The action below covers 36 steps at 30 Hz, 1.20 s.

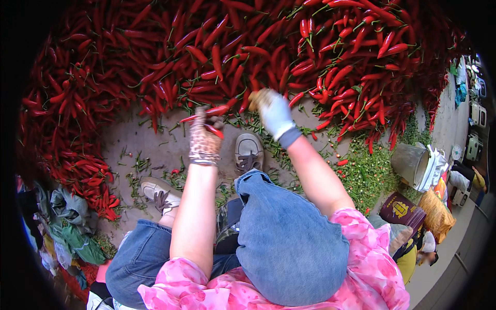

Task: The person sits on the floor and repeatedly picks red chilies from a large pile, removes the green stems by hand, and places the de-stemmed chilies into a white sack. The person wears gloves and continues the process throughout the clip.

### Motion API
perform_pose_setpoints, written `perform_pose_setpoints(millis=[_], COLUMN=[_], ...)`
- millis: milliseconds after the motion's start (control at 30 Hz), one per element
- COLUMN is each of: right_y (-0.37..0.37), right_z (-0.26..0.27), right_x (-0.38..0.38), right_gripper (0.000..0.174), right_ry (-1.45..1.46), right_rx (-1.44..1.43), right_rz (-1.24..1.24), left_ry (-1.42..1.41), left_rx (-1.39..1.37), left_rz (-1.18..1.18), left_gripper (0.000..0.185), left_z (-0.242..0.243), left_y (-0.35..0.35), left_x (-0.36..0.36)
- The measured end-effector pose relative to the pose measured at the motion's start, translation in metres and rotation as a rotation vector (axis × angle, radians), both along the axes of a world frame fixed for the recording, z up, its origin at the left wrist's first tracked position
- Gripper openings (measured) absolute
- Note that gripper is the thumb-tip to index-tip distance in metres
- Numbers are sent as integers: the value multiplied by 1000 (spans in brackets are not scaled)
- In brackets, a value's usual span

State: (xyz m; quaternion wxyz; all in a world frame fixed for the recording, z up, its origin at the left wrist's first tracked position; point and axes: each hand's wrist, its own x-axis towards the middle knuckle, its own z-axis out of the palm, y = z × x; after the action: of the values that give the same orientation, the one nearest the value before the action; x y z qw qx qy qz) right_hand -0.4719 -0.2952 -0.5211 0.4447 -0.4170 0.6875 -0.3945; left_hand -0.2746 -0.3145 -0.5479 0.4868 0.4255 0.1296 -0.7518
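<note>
My left hand (205, 141), in a leopard-print glove with soiled fingers, grips a red chili pepper (214, 131) in the palm. Another red chili (217, 111) lies across its fingertips; whether it is pinched or merely behind them is unclear. My right hand (274, 113) wears a pale glove with a dark cuff and brown-stained fingers. It is blurred and reaches the near edge of a large heap of red chilies (217, 58). Its fingers are bent, and anything inside them is hidden. Green stem bits (271, 143) litter the ground below the hands.
My shoes (249, 149) rest on the concrete ground (128, 135). Rightward lies a pile of green stems (364, 174), beside a grey bucket (410, 164) and a maroon bucket (401, 211). Green bags (79, 240) lie at left. People (410, 255) and parked vehicles (478, 115) appear at far right.
</note>
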Motion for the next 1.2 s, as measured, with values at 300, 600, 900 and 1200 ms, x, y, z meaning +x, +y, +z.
perform_pose_setpoints(millis=[300,600,900,1200], right_y=[-33,48,21,-46], right_z=[-3,28,5,-26], right_x=[-27,-3,-7,-56], right_gripper=[58,25,23,71], right_ry=[762,261,-764,630], right_rx=[131,60,191,450], right_rz=[247,166,-84,175], left_ry=[-272,23,-1278,-143], left_rx=[-101,-133,-773,-209], left_rz=[-505,-996,-1256,-785], left_gripper=[22,19,37,34], left_z=[19,28,7,31], left_y=[-1,32,10,7], left_x=[17,-39,-14,-11])
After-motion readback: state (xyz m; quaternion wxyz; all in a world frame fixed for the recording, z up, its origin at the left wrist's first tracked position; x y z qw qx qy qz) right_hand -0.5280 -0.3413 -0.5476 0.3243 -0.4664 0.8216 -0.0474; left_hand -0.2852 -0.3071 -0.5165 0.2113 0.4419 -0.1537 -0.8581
